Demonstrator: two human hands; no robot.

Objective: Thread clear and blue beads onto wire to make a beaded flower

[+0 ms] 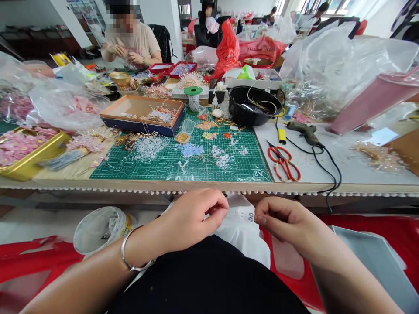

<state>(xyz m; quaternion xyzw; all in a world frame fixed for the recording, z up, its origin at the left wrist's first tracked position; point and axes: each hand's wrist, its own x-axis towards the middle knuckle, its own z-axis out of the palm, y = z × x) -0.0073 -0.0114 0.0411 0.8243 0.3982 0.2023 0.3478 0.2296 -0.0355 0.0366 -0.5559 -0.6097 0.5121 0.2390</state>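
Note:
Both my hands hover over my lap, below the table's front edge. My left hand (193,218), with a silver bangle on its wrist, has its fingers pinched together on something too small to make out. My right hand (281,220) is curled closed, thumb against fingers, a short gap to the right of the left. A white cloth or garment (240,226) lies on my lap between and under them. On the table ahead, a green cutting mat (183,163) carries heaps of clear and pale-blue beads (191,149).
Red-handled scissors (283,161) and a glue gun (303,132) with a black cord lie right of the mat. A black bowl (253,104), a brown box tray (142,113) and a gold tin (31,159) of pink flowers stand around. Another person works across the table.

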